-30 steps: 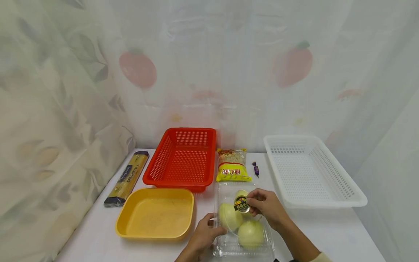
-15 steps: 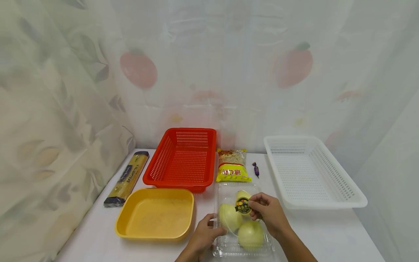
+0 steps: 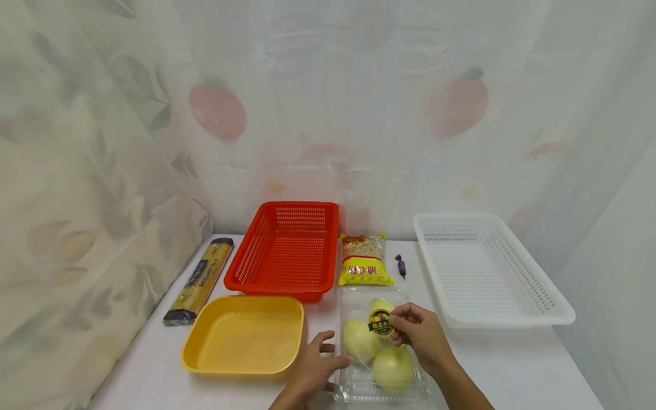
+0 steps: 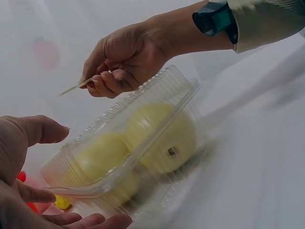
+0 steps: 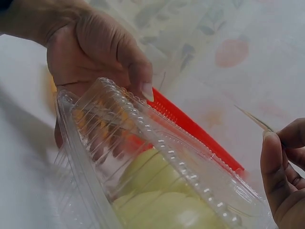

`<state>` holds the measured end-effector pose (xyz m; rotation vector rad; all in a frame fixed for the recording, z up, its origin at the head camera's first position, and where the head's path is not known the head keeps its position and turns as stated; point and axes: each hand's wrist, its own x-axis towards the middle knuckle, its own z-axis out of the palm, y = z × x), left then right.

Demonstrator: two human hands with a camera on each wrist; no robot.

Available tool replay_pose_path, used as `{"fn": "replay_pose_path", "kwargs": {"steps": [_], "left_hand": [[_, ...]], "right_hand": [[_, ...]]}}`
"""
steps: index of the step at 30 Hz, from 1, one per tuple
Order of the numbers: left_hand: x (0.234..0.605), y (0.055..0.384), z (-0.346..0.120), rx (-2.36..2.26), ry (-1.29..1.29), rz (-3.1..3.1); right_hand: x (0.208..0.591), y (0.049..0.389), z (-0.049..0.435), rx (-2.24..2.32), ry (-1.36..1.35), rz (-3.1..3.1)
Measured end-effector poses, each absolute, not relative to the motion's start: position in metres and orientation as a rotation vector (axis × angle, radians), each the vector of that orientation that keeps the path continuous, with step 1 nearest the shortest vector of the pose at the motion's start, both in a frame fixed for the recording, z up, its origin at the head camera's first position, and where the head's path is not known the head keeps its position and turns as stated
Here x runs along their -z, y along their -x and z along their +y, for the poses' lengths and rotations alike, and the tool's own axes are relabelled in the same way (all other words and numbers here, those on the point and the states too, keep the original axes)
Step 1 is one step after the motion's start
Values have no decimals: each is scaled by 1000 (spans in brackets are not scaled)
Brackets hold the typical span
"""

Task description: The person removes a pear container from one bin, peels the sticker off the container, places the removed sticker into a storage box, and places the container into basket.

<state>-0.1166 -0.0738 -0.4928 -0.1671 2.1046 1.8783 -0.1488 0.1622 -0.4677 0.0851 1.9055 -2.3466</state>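
Observation:
A clear plastic box [image 3: 353, 390] with several pale yellow-green pears [image 3: 392, 367] inside stands on the table in front of me, its lid down. My right hand [image 3: 421, 335] pinches a round black label [image 3: 381, 322] with gold marks between thumb and finger, above the box; in the left wrist view the thin label [image 4: 74, 89] is seen edge-on, apart from the lid. To the left of the box is my left hand [image 3: 314, 367], its thumb and fingers spread and holding nothing. In the right wrist view this left hand [image 5: 93, 57] is partly behind the clear plastic.
A yellow basin [image 3: 241, 336] lies to the left, with a red basket [image 3: 332, 250] behind it and a spaghetti pack [image 3: 200, 280] beside it. Beyond the box are a yellow pasta bag [image 3: 365, 261] and a purple wrapped candy [image 3: 401, 266]. A white basket [image 3: 512, 322] stands right.
My left hand has loosened from the side of the box, drawn slightly left and spread its fingers. The right hand has shifted the label slightly right and then held nearly still.

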Motion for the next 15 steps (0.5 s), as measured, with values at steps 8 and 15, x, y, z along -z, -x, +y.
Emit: {"fn": "replay_pose_path", "kwargs": {"steps": [8,15], "left_hand": [[474,112,-83,-1927,168,2050],[452,109,-94,-1867,162,2095]], "right_hand": [[462,145,161,2354,-66,1916],[463,145,161,2366,-84,1908]]}}
